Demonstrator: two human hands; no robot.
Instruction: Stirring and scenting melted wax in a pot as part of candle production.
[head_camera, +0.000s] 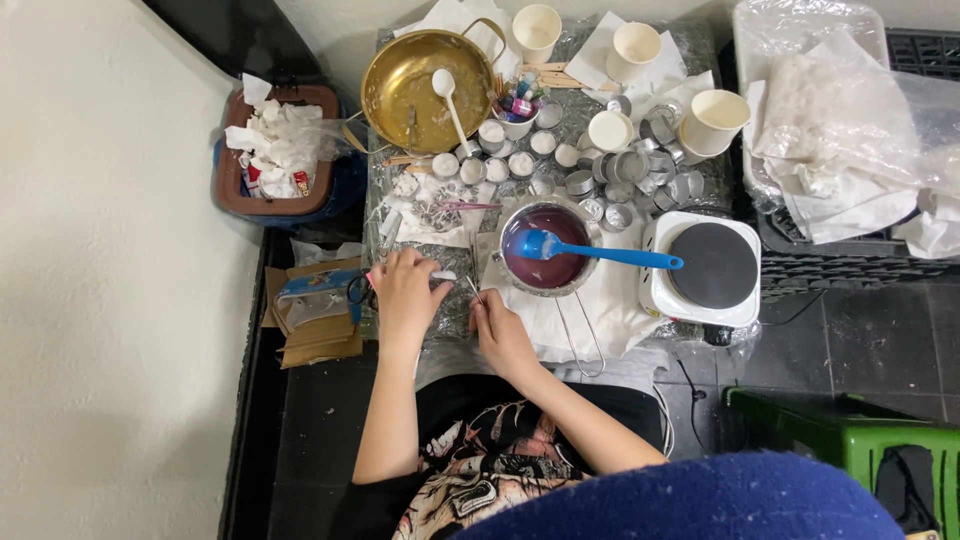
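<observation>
The left hand (407, 292) curls closed around a small white cup (443, 275) on the foil-covered table (440, 318), while the right hand (500, 335) pinches a thin stick (472, 290) just beside it, near the pot (547, 248) of purple liquid holding a blue spatula (600, 254)

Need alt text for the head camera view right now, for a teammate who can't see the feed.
Seen from above, a person's left hand holds a small white piece and the right hand pinches a thin wick-like stick over a foil-covered table. Beside them sits a small metal pot of purple liquid with a blue spatula, next to a white hot plate, with small tins, paper cups and a brass pan beyond.
</observation>
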